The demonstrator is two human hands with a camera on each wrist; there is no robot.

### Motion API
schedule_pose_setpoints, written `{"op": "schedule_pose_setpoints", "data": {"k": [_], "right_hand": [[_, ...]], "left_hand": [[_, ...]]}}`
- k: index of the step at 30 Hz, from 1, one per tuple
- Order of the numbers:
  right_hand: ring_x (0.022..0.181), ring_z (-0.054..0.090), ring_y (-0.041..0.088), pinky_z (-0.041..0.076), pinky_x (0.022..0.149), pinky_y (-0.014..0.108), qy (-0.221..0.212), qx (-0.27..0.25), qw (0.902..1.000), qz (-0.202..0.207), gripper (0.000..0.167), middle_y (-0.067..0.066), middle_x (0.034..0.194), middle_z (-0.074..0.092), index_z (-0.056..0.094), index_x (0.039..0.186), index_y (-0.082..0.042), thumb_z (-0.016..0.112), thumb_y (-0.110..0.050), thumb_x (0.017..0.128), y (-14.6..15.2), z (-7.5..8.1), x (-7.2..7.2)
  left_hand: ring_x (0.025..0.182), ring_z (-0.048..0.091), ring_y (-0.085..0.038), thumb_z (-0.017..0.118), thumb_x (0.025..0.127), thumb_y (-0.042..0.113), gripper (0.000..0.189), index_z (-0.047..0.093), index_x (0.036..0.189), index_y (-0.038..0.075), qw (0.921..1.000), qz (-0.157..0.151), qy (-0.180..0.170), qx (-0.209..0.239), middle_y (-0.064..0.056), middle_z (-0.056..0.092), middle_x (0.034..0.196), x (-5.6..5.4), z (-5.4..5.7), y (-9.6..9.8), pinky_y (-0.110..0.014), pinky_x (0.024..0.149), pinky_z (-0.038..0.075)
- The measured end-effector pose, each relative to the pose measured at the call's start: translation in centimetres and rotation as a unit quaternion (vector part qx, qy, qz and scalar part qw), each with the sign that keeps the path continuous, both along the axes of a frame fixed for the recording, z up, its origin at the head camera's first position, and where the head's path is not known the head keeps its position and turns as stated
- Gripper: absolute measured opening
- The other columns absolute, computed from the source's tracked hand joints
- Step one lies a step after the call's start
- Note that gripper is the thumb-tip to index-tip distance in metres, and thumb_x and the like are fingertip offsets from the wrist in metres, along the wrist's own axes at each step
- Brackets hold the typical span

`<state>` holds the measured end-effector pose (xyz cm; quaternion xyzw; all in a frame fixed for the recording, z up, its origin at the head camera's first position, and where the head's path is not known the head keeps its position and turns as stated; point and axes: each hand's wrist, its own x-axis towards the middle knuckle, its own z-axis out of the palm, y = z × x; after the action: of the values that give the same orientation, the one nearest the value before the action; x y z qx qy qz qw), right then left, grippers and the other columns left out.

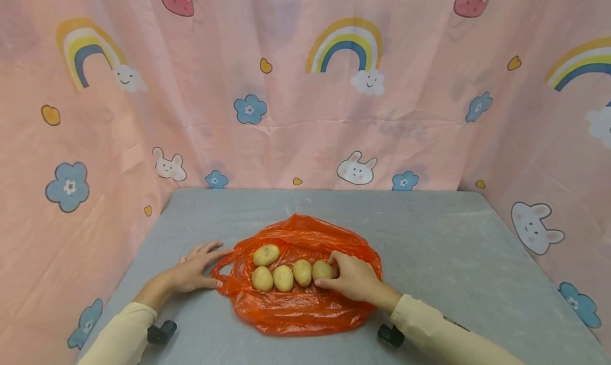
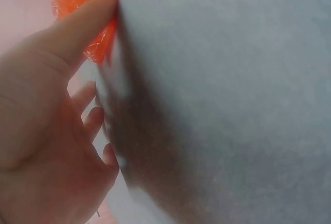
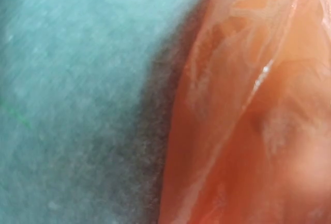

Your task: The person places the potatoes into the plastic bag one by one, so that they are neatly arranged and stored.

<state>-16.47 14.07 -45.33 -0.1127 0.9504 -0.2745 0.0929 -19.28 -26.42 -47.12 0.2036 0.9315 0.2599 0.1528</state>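
Note:
An orange plastic bag (image 1: 305, 312) lies spread flat, with several potatoes on it. Four-in-line wording aside, a front row includes one potato (image 1: 284, 278) near its middle, and another potato (image 1: 266, 255) lies behind the row's left end. My right hand (image 1: 355, 277) grips the rightmost potato (image 1: 323, 270) between thumb and fingers. At the bag's left handle, my left hand (image 1: 198, 267) rests with fingers spread and relaxed; its thumb touches the orange plastic (image 2: 98, 48) in the left wrist view. The right wrist view shows the bag (image 3: 232, 131) close up, with the fingers hidden.
A grey table (image 1: 444, 253) extends around the bag. Pink patterned curtains (image 1: 296, 142) enclose its back and sides. A black device (image 1: 162, 332) sits by the left wrist, and another black device (image 1: 391, 335) by the right wrist.

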Motion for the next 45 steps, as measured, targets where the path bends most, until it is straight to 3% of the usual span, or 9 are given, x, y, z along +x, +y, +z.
{"op": "schedule_pose_setpoints", "data": {"k": [7, 22, 35, 45], "right_hand": [[0.061, 0.046, 0.011, 0.03, 0.057, 0.027, 0.009, 0.005, 0.9999, 0.004, 0.044, -0.004, 0.069, 0.051, 0.057, 0.091, -0.019, 0.083, -0.052, 0.078, 0.0, 0.0, 0.1], [0.064, 0.049, 0.011, 0.033, 0.058, 0.028, 0.0, 0.002, 1.0, 0.004, 0.044, -0.006, 0.073, 0.055, 0.061, 0.097, -0.019, 0.083, -0.053, 0.078, 0.2, 0.0, 0.0], [0.069, 0.053, 0.01, 0.043, 0.062, 0.027, -0.003, -0.035, 0.9993, 0.008, 0.037, -0.003, 0.088, 0.065, 0.065, 0.104, -0.015, 0.079, -0.043, 0.085, 0.9, 0.6, -0.1], [0.065, 0.053, 0.011, 0.045, 0.06, 0.026, 0.0, -0.07, 0.9975, 0.004, 0.033, -0.002, 0.093, 0.066, 0.066, 0.108, -0.013, 0.076, -0.037, 0.089, 1.3, 1.6, -0.1]], "left_hand": [[0.144, 0.02, -0.055, 0.078, 0.084, 0.045, 0.076, 0.048, 0.15, 0.023, 0.9998, -0.006, 0.004, 0.017, -0.024, 0.026, 0.162, 0.2, 0.4, 0.1, -0.082, 0.1, 0.019], [0.146, 0.02, -0.052, 0.079, 0.084, 0.04, 0.075, 0.048, 0.151, 0.023, 1.0, 0.003, -0.006, -0.005, -0.02, 0.026, 0.163, 0.2, 0.9, 0.4, -0.079, 0.103, 0.021], [0.144, 0.02, -0.055, 0.078, 0.085, 0.042, 0.074, 0.048, 0.151, 0.023, 0.9999, -0.01, 0.008, 0.002, -0.022, 0.026, 0.162, 0.1, 0.4, 0.1, -0.082, 0.099, 0.02], [0.146, 0.021, -0.052, 0.079, 0.085, 0.04, 0.075, 0.048, 0.151, 0.024, 1.0, 0.001, -0.003, -0.009, -0.019, 0.026, 0.163, 0.1, 0.7, 0.4, -0.079, 0.102, 0.022]]}}
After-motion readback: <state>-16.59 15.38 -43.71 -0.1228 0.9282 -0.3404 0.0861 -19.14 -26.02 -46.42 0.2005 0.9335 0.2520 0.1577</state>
